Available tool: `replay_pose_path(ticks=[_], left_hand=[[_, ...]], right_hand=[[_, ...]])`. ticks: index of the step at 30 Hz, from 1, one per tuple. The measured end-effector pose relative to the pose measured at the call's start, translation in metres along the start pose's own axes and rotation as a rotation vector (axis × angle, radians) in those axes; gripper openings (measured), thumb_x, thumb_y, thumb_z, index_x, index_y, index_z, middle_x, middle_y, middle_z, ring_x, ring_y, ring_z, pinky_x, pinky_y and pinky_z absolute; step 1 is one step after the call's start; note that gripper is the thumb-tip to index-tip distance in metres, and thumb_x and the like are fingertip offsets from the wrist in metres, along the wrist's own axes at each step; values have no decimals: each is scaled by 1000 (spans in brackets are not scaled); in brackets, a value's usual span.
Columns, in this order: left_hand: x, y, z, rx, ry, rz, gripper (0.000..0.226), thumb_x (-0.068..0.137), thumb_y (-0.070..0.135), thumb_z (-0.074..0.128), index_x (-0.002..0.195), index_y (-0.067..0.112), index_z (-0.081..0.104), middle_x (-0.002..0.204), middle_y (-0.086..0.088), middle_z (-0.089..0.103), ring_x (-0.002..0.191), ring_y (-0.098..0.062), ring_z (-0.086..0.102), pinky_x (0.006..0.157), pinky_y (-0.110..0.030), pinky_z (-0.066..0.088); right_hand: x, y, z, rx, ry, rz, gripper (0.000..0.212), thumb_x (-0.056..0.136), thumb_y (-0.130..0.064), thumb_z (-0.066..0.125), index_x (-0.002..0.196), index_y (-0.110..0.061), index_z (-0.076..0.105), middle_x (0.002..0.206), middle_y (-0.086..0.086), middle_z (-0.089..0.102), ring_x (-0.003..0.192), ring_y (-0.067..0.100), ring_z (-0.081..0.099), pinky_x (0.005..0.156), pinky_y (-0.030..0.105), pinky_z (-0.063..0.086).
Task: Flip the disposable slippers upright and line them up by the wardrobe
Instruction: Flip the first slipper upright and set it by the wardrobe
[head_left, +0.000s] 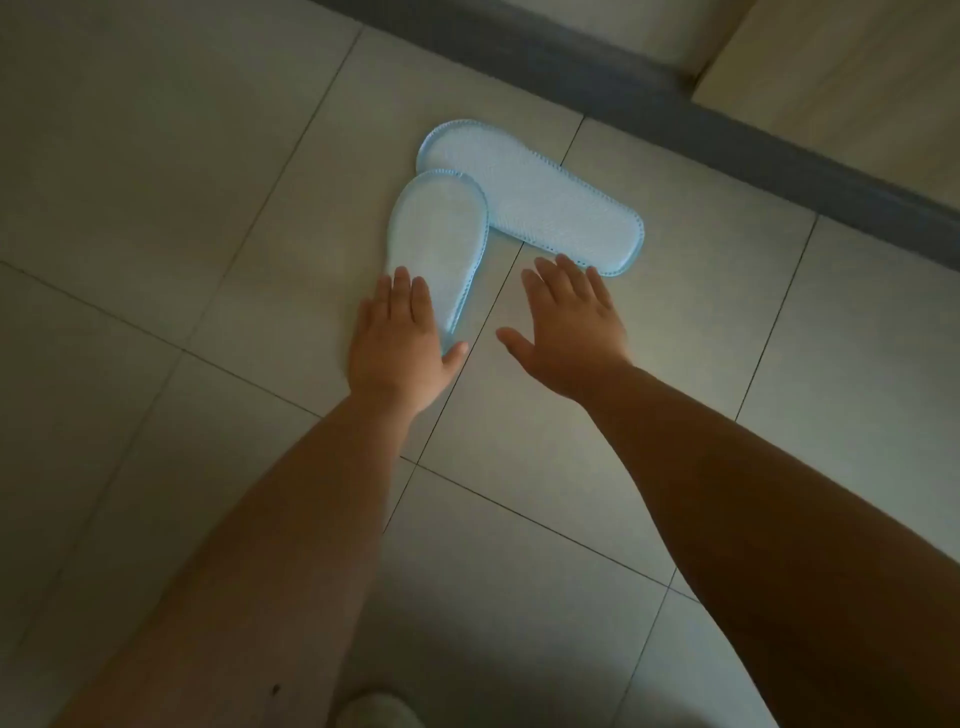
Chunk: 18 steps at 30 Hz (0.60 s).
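Two pale blue disposable slippers lie sole-up on the tiled floor, forming a V. The left slipper (436, 234) points away from me and its toe overlaps the toe end of the right slipper (540, 195), which runs diagonally to the right. My left hand (400, 338) lies flat over the heel end of the left slipper, fingers on the sole and thumb at its edge. My right hand (571, 322) hovers open with fingers spread, fingertips just at the heel end of the right slipper.
A dark grey skirting strip (727, 135) runs diagonally behind the slippers, with pale wooden wardrobe panels (852, 67) above it at the top right. A white shoe tip (376, 709) shows at the bottom edge. Grey floor tiles (156, 208) surround the slippers.
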<state>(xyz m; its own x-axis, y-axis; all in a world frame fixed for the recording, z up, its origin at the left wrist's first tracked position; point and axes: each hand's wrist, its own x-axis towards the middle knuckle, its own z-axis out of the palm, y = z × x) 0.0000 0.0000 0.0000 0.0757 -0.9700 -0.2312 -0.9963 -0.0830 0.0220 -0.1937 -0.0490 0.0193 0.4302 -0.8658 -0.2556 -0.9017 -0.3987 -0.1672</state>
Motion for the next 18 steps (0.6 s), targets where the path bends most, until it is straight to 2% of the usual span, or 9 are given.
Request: replay_pose_path(ticks=[6, 10, 12, 14, 16, 18], left_hand=[[5, 5, 1, -47, -37, -8, 75, 89, 36, 53, 143, -7, 24, 151, -31, 26, 140, -42, 27, 114, -44, 27], [4, 5, -9, -144, -11, -34, 61, 83, 18, 51, 137, -7, 34, 144, -30, 37, 132, -43, 38, 102, -47, 40], [8, 1, -15, -245, 46, -66, 47, 83, 16, 46, 127, -2, 42, 127, -25, 53, 112, -42, 54, 83, -44, 47], [9, -4, -26, -371, 115, -101, 37, 85, 15, 43, 121, 5, 47, 105, -19, 63, 90, -40, 60, 69, -38, 44], [9, -7, -35, -450, 169, -120, 30, 91, 17, 41, 117, 7, 51, 85, -14, 61, 78, -39, 59, 63, -35, 39], [7, -4, -44, -539, 224, -151, 21, 94, 21, 40, 102, 7, 53, 70, -6, 51, 68, -35, 53, 58, -32, 32]], right_hand=[[5, -5, 7, 7, 54, -23, 75, 92, -60, 34, 148, -11, 24, 156, 10, 25, 146, 27, 12, 117, 44, 4], [7, -14, 13, 39, 55, -34, 73, 93, -59, 35, 148, -12, 24, 156, 10, 25, 146, 27, 13, 118, 43, 5], [9, -22, 14, 117, 83, -12, 71, 93, -57, 38, 147, -12, 27, 154, 9, 30, 143, 27, 22, 116, 42, 15], [10, -30, 11, 251, 115, 61, 67, 94, -54, 40, 145, -13, 32, 149, 8, 38, 136, 28, 34, 110, 42, 29], [13, -37, 5, 446, 109, 158, 63, 96, -52, 39, 145, -13, 32, 144, 8, 45, 129, 28, 43, 104, 42, 37], [17, -43, -2, 701, 83, 250, 60, 97, -49, 38, 146, -14, 31, 138, 6, 53, 123, 26, 51, 99, 40, 42]])
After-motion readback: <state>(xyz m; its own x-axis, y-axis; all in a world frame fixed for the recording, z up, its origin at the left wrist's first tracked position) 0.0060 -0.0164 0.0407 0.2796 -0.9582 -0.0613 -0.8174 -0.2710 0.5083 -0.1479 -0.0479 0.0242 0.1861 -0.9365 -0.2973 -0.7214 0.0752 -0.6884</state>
